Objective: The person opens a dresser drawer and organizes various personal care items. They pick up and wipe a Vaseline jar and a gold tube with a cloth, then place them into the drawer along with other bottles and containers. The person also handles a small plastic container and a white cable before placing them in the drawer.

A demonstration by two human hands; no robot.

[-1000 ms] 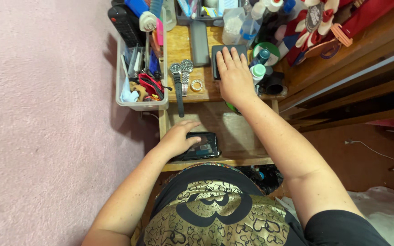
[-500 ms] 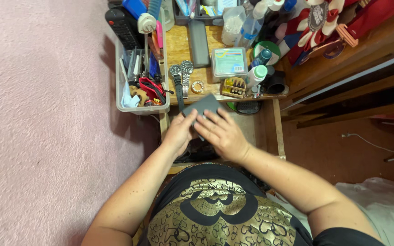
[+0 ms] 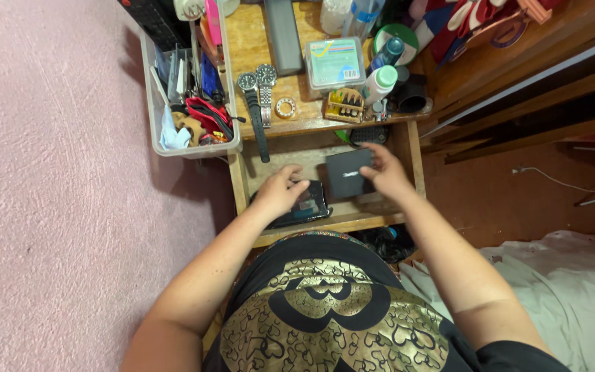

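Dark flat box [image 3: 348,173] already down on the lower shelf [image 3: 332,219], under the tabletop [image 3: 297,124]; not yet let go. Right hand [image 3: 384,173] at the box's right edge, fingers closed on it. Left hand [image 3: 280,193] just left of the box, fingers curled loosely on a black case [image 3: 304,208], no firm grip to be made out. Judged nearly done: only release left. On the tabletop above the box: a clear rectangular plastic case [image 3: 335,63] with a teal label bearing yellow and blue patches; right of it a white bottle [image 3: 379,84] with a green cap; left, two watches [image 3: 256,89]; a grey bin [image 3: 187,89] of tools at the tabletop's left edge
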